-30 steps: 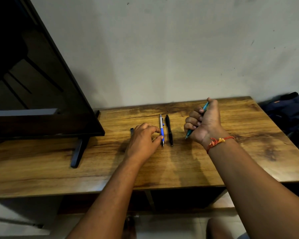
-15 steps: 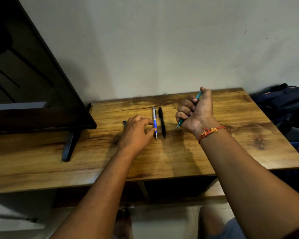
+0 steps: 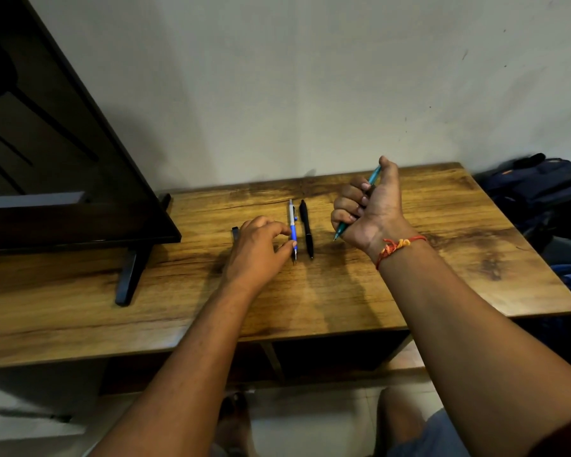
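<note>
The left hand (image 3: 257, 249) lies knuckles-up on the desk (image 3: 442, 258), its fingers (image 3: 289, 246) loosely curled and grasping nothing. Thumb and forefinger tips touch the left side of the blue pen (image 3: 292, 222), at the hand's 2 o'clock. The right hand (image 3: 370, 212) is clenched in a fist round a teal pen (image 3: 374, 174), held off the desk. Its top pokes out by the thumb toward 1 o'clock and its tip shows below the little finger toward 7 o'clock.

Compared with half a second ago, both hands are posed as they were and the pens have not shifted.

The blue pen has a silver upper barrel and clip over a blue grip. It lies flat, running 12 to 6 o'clock, with a slim matte black pen (image 3: 306, 225) just beside it at 3 o'clock, parallel and apart. The desk is glossy wood grain with dark streaks. A red-and-orange knotted thread (image 3: 398, 244) circles the right wrist. A small dark piece (image 3: 234, 233) sits at the left hand's 10 o'clock.
</note>
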